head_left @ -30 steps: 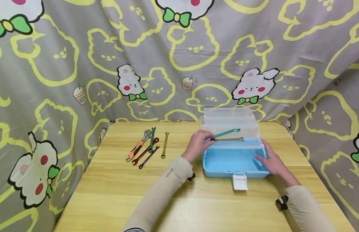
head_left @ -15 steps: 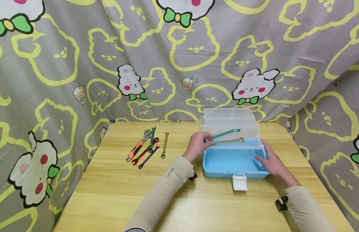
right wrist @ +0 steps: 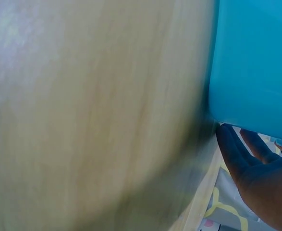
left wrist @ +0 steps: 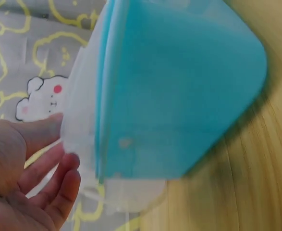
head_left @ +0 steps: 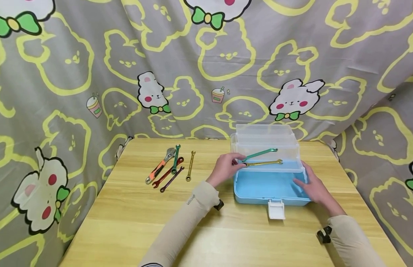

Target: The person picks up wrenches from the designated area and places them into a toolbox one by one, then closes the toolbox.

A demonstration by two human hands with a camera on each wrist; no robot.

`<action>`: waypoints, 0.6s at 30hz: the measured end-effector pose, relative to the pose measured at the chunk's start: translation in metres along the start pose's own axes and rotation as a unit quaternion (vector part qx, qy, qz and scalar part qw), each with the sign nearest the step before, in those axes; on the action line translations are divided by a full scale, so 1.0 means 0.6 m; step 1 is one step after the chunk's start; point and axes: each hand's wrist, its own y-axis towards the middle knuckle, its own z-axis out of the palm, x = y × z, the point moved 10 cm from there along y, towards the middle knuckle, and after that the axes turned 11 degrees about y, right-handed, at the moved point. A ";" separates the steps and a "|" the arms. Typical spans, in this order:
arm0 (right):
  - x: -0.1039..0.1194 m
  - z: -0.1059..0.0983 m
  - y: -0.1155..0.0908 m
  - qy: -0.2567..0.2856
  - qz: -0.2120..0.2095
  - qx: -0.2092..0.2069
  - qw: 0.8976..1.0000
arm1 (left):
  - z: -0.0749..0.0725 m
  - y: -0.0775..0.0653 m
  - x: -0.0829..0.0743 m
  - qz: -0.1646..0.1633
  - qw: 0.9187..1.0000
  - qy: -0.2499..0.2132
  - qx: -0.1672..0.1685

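A blue toolbox (head_left: pixel 259 200) with a translucent fold-out tray (head_left: pixel 264 141) stands on the table's right half, its white latch (head_left: pixel 276 210) hanging down in front. A green combination wrench (head_left: pixel 259 154) and a gold combination wrench (head_left: pixel 264 163) lie across the tray. My left hand (head_left: pixel 225 168) is at their left ends, thumb and fingertips pinching the gold one; its ring end is mostly covered. In the left wrist view the box wall (left wrist: pixel 189 91) hides both wrenches. My right hand (head_left: pixel 315 187) grips the toolbox's right wall, thumb inside and fingers outside.
Left on the wooden table (head_left: pixel 126 222) lie an orange-handled adjustable wrench (head_left: pixel 160 165) and green (head_left: pixel 176 159), red (head_left: pixel 167 172), purple (head_left: pixel 172 179) and gold (head_left: pixel 190 166) wrenches. A patterned curtain (head_left: pixel 179 55) hangs behind the table.
The gold wrench's left end has shifted slightly toward the front of the tray under my left hand, and the green wrench's left end shows more. My right hand stays on the toolbox.
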 end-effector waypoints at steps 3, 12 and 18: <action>-0.003 -0.001 0.001 -0.001 0.000 -0.001 1.000 | -0.020 -0.012 0.017 0.002 1.000 -0.011 -0.005; -0.005 -0.004 0.004 -0.001 0.005 0.000 1.000 | -0.101 -0.068 0.162 -0.064 0.997 0.003 -0.031; -0.007 0.000 0.003 0.002 0.013 0.006 1.000 | -0.123 -0.132 0.257 -0.133 0.990 0.048 -0.018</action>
